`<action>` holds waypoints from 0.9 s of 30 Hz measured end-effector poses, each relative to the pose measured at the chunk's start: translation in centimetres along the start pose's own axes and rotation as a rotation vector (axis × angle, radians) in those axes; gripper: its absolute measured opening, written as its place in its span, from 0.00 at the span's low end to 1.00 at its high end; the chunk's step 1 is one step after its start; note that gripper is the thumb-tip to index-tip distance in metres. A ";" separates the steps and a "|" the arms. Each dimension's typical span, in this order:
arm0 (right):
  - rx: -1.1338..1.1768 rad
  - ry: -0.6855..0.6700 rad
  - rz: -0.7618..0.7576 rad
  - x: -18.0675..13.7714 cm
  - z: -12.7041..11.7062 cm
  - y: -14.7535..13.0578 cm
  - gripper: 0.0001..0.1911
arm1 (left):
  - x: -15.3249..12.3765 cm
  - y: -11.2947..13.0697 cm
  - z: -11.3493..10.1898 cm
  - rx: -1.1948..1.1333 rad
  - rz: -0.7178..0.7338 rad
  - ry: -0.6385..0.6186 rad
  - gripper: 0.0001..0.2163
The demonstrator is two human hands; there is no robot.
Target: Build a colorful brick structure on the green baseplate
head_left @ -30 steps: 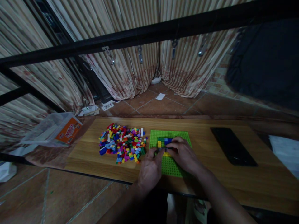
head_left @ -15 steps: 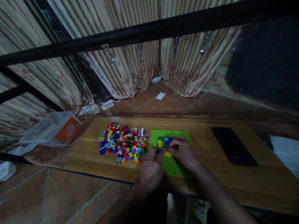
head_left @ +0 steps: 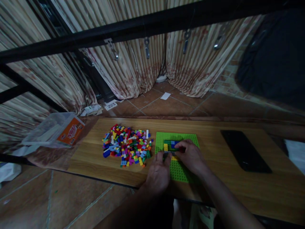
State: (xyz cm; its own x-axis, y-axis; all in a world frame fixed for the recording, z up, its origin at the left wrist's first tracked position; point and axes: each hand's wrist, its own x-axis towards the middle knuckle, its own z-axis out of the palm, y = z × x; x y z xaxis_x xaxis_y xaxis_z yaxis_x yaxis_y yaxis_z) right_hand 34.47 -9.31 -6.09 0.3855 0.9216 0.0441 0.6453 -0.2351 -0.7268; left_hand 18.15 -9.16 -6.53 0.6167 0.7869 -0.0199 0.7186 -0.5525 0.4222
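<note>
A green baseplate [head_left: 177,170] lies on the wooden table [head_left: 224,178] with a few bricks [head_left: 169,143] fixed near its far side: yellow, blue and dark green. My left hand [head_left: 158,173] rests at the plate's left edge, fingers curled against the bricks. My right hand [head_left: 192,157] lies over the plate's middle, its fingertips pinched at the bricks; what they hold is hidden. A pile of small loose bricks [head_left: 126,146] in many colours lies just left of the plate.
A black phone [head_left: 245,155] lies flat on the right of the table. A clear plastic bag with an orange label [head_left: 56,132] sits off the table's left end. A black metal bar [head_left: 147,28] crosses overhead. Striped curtains and tiled floor lie behind.
The view has shifted slightly, so everything sits a little further right. My right hand's fingers have edged toward the bricks; my left hand stays at the plate's left edge.
</note>
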 end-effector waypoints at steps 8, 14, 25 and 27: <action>-0.038 0.006 -0.078 0.2 0.7 0.9 0.11 | 0.0 -0.1 0.7 0.123 0.047 0.028 0.22; 0.023 0.022 -0.111 0.4 1.5 2.5 0.11 | -0.5 0.4 0.0 0.159 0.075 0.086 0.24; -0.021 0.051 -0.125 -0.1 1.0 2.5 0.13 | -1.8 -6.7 -5.5 0.021 -0.197 0.498 0.22; -0.062 0.068 -0.140 -0.2 0.8 2.3 0.13 | -1.2 -8.7 -7.1 0.047 -0.243 0.501 0.23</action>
State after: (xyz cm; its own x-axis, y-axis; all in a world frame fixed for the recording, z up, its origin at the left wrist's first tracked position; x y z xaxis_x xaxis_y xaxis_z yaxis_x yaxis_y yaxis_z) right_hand 35.32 -9.75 -8.33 0.3312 0.9242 0.1903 0.7345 -0.1259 -0.6668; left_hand 8.89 -3.37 -3.71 0.2116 0.9211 0.3267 0.8418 -0.3416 0.4180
